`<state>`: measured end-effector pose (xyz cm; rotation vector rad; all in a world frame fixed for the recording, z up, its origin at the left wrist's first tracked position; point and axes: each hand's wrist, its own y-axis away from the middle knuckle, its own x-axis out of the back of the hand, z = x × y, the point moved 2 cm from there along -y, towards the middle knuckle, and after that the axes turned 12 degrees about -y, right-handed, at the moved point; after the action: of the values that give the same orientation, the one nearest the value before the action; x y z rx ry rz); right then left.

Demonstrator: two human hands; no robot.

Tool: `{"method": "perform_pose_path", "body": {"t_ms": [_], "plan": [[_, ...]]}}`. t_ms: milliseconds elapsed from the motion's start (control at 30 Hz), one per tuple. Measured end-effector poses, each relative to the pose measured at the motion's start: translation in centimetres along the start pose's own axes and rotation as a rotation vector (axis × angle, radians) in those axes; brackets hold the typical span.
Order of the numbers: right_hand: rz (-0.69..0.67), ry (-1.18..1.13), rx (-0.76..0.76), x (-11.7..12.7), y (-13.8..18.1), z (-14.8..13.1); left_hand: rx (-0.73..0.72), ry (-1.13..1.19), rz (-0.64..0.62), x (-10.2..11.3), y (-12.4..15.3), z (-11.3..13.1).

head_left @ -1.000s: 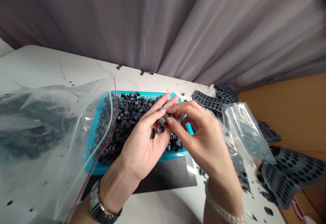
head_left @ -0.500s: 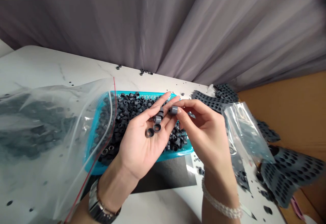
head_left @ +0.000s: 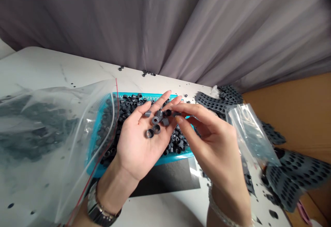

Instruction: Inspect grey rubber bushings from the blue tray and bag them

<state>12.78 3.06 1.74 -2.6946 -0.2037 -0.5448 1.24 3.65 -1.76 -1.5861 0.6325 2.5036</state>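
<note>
Opened flatter since half a second ago, the left hand (head_left: 141,144) has swung its thumb outward. A clear bag (head_left: 59,134), cut off by the left edge and blurry inside, overlaps one end of the blue basket (head_left: 178,156), whose middle both hands hide. Palm up, the left hand holds its fingers apart (small grey pieces (head_left: 159,114) lie loose on it). Bent inward, the right hand (head_left: 217,141) has thumb and forefinger pinched on one grey piece (head_left: 177,114), blurred and partly covered.

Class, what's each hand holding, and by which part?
Right grip: a grey plastic-looking cylinder, seemingly pinched by its side. Left grip: open, similar cylinders resting on it.
</note>
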Motion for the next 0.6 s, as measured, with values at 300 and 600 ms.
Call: {"method": "perform_pose_path", "body": {"t_ms": [300, 600], "plan": [[0.285, -0.205, -0.126, -1.8, 0.1, 1.5, -0.091, -0.051, 0.102, -0.3, -0.2, 0.1], [0.249, -1.133, -0.544, -7.7, 0.5, 2.8, -0.39, -0.264, 0.185, 0.2, 0.4, 0.2]]}}
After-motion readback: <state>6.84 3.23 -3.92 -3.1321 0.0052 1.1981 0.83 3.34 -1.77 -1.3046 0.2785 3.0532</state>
